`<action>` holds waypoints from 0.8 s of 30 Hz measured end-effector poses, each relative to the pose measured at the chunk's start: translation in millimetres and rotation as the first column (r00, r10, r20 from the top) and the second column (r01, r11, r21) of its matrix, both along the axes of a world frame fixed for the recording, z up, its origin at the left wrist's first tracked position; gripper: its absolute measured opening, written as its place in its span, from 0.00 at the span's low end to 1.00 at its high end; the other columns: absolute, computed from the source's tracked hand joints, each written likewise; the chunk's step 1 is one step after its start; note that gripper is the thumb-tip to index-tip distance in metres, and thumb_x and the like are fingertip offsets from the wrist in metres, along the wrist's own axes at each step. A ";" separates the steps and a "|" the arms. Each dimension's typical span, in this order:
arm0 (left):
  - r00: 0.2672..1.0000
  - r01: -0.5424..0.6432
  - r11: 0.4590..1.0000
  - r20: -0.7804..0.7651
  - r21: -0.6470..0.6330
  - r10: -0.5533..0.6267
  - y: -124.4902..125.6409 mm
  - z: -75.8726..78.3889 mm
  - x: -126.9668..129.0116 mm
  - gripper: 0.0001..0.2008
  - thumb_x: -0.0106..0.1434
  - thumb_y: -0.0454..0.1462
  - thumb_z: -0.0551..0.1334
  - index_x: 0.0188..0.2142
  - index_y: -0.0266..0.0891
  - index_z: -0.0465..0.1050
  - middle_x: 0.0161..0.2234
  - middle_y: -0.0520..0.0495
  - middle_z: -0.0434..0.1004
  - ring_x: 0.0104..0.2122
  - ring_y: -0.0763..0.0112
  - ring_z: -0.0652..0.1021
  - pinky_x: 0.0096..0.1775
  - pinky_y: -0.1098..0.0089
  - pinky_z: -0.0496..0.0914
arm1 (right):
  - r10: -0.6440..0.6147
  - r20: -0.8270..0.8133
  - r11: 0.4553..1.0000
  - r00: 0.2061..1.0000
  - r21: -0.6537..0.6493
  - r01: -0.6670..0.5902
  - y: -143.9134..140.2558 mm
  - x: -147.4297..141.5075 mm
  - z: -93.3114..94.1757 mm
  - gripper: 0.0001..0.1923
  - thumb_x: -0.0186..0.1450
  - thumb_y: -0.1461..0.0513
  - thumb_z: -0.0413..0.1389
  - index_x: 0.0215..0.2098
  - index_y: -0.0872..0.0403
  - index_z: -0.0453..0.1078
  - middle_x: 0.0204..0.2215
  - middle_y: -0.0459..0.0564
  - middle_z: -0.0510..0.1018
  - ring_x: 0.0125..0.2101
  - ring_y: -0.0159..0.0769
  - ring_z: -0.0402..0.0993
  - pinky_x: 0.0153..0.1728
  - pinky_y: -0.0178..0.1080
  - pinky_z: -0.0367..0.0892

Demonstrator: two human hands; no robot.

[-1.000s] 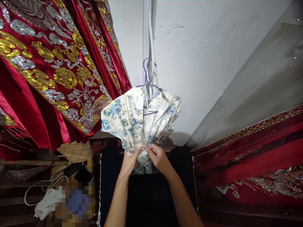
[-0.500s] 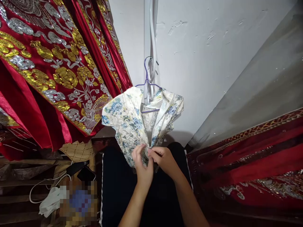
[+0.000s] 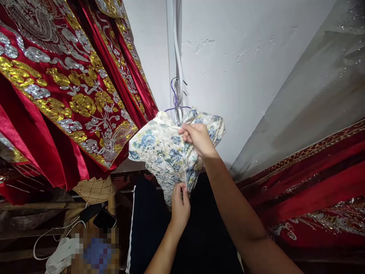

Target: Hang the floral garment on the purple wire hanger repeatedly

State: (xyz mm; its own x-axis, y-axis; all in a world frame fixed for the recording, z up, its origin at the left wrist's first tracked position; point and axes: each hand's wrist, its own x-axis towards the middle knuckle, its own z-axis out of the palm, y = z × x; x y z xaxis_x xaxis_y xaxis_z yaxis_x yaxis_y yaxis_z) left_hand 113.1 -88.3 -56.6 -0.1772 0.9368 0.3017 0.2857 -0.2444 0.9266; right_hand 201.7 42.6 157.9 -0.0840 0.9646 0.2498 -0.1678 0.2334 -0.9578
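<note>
- We find a cream satin garment printed with blue flowers [image 3: 164, 146] hanging from a thin purple wire hanger [image 3: 174, 99], at the centre of the view against the white plastered wall [image 3: 242, 45]
- The hanger's hook sits at 12 o'clock from the garment, beside a white cable duct [image 3: 172, 38] running up the wall
- Our right hand [image 3: 198, 139] is raised to the garment's upper edge, fingers curled closed and pinching the cloth near the neckline
- Our left hand [image 3: 180, 205] is at 6 o'clock from the garment, thumb and fingers pressed together on its lower gathered end
- The cloth runs taut between the two hands along a front seam
- At 10 o'clock hangs a red satin robe embroidered in gold and silver [image 3: 57, 87]
- At 3 to 4 o'clock lies further red embroidered fabric [image 3: 313, 182], below a grey sheer sheet [image 3: 313, 95]
- At 6 o'clock, under the forearms, is a dark navy cloth with white piping [image 3: 148, 236]
- At 8 o'clock we note a black phone [image 3: 104, 219], a white cable [image 3: 51, 239] and a tan quilted item [image 3: 94, 188]
</note>
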 end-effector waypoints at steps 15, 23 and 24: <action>0.993 0.085 0.856 0.028 0.510 -0.115 97.2 188.1 -44.9 0.17 0.72 0.43 0.58 0.58 0.43 0.69 0.40 0.46 0.77 0.38 0.67 0.77 0.42 0.66 0.72 | -0.031 -0.024 0.975 0.999 0.218 0.036 -14.4 -7.2 17.5 0.15 0.66 0.59 0.56 0.24 0.57 0.73 0.13 0.43 0.69 0.14 0.24 0.59 0.18 0.31 0.53; 0.950 -0.022 0.695 -0.202 0.719 0.239 102.3 246.6 -71.0 0.07 0.71 0.37 0.59 0.40 0.37 0.75 0.37 0.47 0.75 0.39 0.69 0.75 0.45 0.67 0.69 | -0.014 0.126 0.991 0.992 0.132 -0.003 6.0 2.5 -31.2 0.18 0.66 0.55 0.57 0.20 0.55 0.70 0.12 0.42 0.67 0.15 0.26 0.59 0.20 0.33 0.55; 0.959 -0.116 0.679 -0.097 0.725 0.268 99.6 245.3 -81.7 0.07 0.71 0.36 0.59 0.41 0.36 0.74 0.38 0.48 0.74 0.40 0.70 0.74 0.46 0.68 0.68 | -0.019 0.153 0.996 0.988 0.084 0.006 5.5 4.4 -44.1 0.18 0.65 0.55 0.57 0.20 0.54 0.70 0.12 0.42 0.67 0.15 0.27 0.59 0.20 0.33 0.54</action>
State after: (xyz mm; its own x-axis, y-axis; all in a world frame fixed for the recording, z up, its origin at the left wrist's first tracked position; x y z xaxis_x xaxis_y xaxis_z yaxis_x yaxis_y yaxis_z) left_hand 31.4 11.3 188.7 -0.2004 0.3825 0.9020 0.5431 -0.7229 0.4272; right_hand 206.1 48.0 113.9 -0.1154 0.9422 0.3146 -0.0169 0.3148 -0.9490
